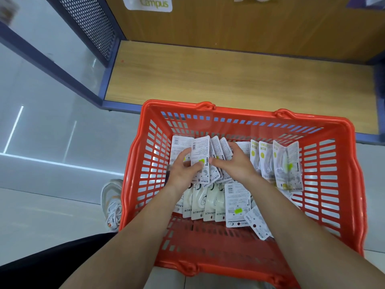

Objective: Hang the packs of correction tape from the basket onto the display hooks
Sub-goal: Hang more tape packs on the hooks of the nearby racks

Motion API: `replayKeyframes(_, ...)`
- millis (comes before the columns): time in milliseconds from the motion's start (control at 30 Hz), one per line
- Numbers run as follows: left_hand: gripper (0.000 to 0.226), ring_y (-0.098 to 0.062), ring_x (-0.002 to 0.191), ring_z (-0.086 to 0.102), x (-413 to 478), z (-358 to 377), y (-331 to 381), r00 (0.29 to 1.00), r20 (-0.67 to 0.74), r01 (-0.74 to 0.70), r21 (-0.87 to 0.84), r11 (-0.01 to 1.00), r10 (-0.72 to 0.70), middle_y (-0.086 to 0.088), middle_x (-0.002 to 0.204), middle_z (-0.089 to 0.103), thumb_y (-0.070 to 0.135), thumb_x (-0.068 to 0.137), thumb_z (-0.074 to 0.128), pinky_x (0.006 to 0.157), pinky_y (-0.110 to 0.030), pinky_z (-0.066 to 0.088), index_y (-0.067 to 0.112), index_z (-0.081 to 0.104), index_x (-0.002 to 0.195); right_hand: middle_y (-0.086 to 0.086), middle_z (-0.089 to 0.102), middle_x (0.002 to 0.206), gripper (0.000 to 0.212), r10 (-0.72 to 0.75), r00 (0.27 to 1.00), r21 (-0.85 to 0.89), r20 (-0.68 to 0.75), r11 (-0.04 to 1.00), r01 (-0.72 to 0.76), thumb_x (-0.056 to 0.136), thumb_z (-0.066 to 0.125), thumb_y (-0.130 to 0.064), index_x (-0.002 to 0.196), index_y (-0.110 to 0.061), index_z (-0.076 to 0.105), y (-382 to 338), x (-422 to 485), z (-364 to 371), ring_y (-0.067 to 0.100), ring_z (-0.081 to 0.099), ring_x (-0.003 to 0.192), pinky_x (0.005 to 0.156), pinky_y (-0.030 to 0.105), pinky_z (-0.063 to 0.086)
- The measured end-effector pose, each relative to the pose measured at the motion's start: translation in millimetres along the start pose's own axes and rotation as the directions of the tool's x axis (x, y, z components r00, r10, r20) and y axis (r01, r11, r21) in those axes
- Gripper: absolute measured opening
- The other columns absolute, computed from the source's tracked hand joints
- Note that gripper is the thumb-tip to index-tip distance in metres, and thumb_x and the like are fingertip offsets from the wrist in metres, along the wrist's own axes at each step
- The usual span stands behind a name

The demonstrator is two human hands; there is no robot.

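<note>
- One red basket (239,113) sits mid-frame; its packs of correction tape (237,203) overlap (we cannot count them).
- Our left hand (184,171) pinches one pack (201,150); our right hand (234,164) clutches several.

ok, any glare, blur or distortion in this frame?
Head view: wide-angle bowing bends the basket rim and shelf edge; light streaks glare on the glossy floor, left; top-left corner smeared; left hand, right hand and packs look sharp, evenly lit, shadows faint.

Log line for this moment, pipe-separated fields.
step: picking packs from basket | left hand: grips packs | right hand: grips packs | basket: in front of shelf
</note>
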State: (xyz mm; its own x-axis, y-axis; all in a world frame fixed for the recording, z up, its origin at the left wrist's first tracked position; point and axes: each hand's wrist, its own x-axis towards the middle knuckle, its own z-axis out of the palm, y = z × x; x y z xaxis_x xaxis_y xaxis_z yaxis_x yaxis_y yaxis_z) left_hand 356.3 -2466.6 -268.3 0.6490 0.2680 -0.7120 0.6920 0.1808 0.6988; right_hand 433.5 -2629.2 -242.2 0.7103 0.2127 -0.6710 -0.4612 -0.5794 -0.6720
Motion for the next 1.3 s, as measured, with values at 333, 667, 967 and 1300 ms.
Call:
replayKeyframes(333,0.040,-0.017,0.112,0.070,-1,3,3,0.996,0.085,0.033,-0.057,0.998,-0.028,0.002,0.118,0.075,0.015,0.092,0.074,0.096,-0.033,0.054,0.018,0.064,0.131,0.000,0.042,0.157,0.098,-0.011,1.000,-0.062,0.022,0.998,0.013,0.077,0.087,-0.042,0.156,-0.024,0.031,3,-1,-2,0.022,0.047,0.136,0.093,0.030,0.038)
replayKeyframes(667,0.048,-0.017,0.112,0.071,-3,-4,5,0.994,0.102,0.035,-0.015,0.999,-0.033,0.005,0.120,0.075,0.020,0.089,0.077,0.104,-0.048,0.053,0.021,0.060,0.134,-0.006,0.049,0.151,0.098,-0.027,0.999,-0.023,0.034,0.999,0.028,0.071,0.087,-0.053,0.152,-0.031,0.036,12,-6,-4,0.020,0.051,0.134,0.107,0.041,0.046)
replayKeyframes(967,0.039,-0.019,0.113,0.071,-23,-6,17,0.995,0.063,-0.070,-0.109,0.992,0.077,0.002,0.120,0.075,0.009,0.091,0.074,0.102,-0.048,0.055,0.022,0.064,0.127,-0.026,0.062,0.121,0.076,-0.103,0.991,0.122,0.083,0.988,0.092,0.079,0.087,-0.039,0.142,-0.034,0.045,-9,-14,-6,-0.006,0.062,0.108,0.096,0.025,0.048)
replayKeyframes(1300,0.052,-0.024,0.120,0.068,-45,6,45,0.964,0.259,-0.006,-0.175,0.985,0.052,-0.001,0.129,0.071,0.015,0.094,0.071,0.104,-0.054,0.051,0.026,0.049,0.139,-0.009,0.073,0.114,0.054,-0.089,0.996,0.356,0.019,0.931,0.076,0.088,0.080,-0.025,0.134,-0.028,0.052,-6,-42,-16,-0.003,0.073,0.085,0.065,0.011,0.054)
